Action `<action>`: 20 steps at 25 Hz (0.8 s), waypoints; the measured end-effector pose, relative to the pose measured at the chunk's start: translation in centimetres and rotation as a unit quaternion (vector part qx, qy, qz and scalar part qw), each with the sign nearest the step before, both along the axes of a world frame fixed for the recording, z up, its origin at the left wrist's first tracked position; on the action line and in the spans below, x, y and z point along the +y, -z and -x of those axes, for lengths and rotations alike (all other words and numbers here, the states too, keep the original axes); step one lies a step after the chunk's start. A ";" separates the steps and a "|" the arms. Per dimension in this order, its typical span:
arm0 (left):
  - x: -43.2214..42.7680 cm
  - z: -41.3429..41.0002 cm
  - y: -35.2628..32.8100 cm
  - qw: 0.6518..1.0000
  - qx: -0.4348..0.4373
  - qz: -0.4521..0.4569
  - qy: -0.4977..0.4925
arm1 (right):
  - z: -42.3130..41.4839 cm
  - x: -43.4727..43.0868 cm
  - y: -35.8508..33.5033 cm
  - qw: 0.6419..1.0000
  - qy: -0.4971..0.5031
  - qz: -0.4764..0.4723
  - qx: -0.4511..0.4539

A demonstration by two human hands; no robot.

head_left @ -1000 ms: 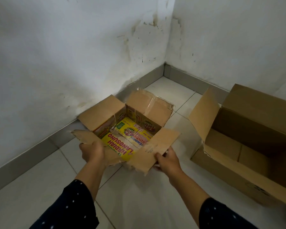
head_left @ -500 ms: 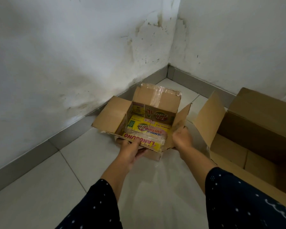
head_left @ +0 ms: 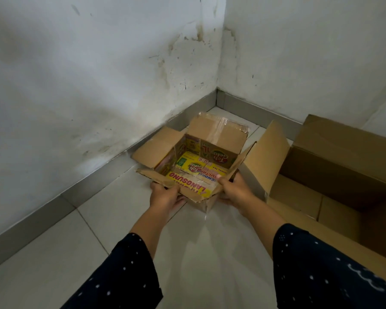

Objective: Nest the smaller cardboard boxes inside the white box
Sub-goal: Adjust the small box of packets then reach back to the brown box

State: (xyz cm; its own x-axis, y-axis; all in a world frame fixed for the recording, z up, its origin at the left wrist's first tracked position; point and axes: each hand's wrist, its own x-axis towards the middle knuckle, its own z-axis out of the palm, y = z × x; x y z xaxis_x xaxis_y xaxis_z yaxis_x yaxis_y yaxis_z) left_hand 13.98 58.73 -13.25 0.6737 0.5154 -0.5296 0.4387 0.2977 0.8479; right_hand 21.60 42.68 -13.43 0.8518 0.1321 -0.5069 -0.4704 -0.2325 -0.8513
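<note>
A small cardboard box (head_left: 218, 134) with open flaps and a yellow and red printed inside is in the middle of the view, just above the floor near the wall corner. My left hand (head_left: 165, 196) grips its near left side under the front flap. My right hand (head_left: 234, 189) grips its near right corner, thumb over the rim. To the right stands a larger brown cardboard box (head_left: 334, 175), open, with its left flap upright beside the small box. No white box is in sight.
White floor tiles (head_left: 112, 219) run to a grey skirting (head_left: 54, 204) below stained white walls that meet in a corner (head_left: 218, 90) behind the small box. The large box fills the right side.
The small box has moved right and farther from me, toward the corner and the large box. Both hands shifted with it and now grip its near side.
</note>
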 end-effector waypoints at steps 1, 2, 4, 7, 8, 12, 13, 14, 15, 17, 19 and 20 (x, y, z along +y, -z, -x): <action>-0.1 0.2 -0.4 0.992 0.044 -0.116 0.001 | 0.6 0.0 -0.6 1.000 -0.020 0.016 -0.011; -0.2 0.4 -0.9 0.966 0.078 -0.248 0.014 | 1.4 -0.2 -1.3 0.997 -0.046 0.048 -0.031; -0.8 0.6 -2.9 0.883 0.054 -0.463 0.050 | 3.6 -0.9 -3.1 0.981 -0.109 0.138 -0.083; -3.7 -1.0 -6.4 0.821 -0.040 -0.550 0.149 | 6.4 -4.1 -6.9 0.925 -0.143 0.275 -0.221; -5.4 -1.8 -7.4 0.806 -0.055 -0.559 0.186 | 6.7 -6.1 -8.4 0.907 -0.131 0.300 -0.265; -12.2 -5.0 -9.3 0.759 -0.078 -0.577 0.291 | 5.5 -15.9 -12.0 0.861 -0.068 0.385 -0.326; -14.0 -5.9 -9.4 0.746 -0.074 -0.583 0.315 | 5.3 -19.0 -12.2 0.852 -0.045 0.409 -0.323; -15.4 -6.7 -9.3 0.733 -0.068 -0.592 0.330 | 5.0 -21.8 -12.3 0.843 -0.027 0.436 -0.314; -16.6 -7.5 -9.1 0.721 -0.059 -0.600 0.341 | 4.9 -24.5 -12.0 0.832 -0.015 0.464 -0.302; -18.5 -9.1 -8.4 0.695 -0.037 -0.620 0.363 | 5.0 -29.6 -11.2 0.814 -0.001 0.517 -0.265; -20.0 -10.6 -7.5 0.666 0.000 -0.638 0.386 | 5.2 -34.3 -10.1 0.798 0.012 0.560 -0.221; -20.4 -11.1 -7.0 0.659 0.022 -0.643 0.389 | 5.3 -36.2 -9.5 0.787 0.017 0.584 -0.198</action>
State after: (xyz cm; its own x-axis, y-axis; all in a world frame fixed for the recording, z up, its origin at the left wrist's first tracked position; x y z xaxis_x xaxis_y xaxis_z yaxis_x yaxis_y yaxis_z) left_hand 25.13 38.37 -6.30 0.9977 0.0643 -0.0198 0.0666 -0.9848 0.1607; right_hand 16.30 6.47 -3.95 0.9668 -0.2522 0.0404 -0.2438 -0.9584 -0.1484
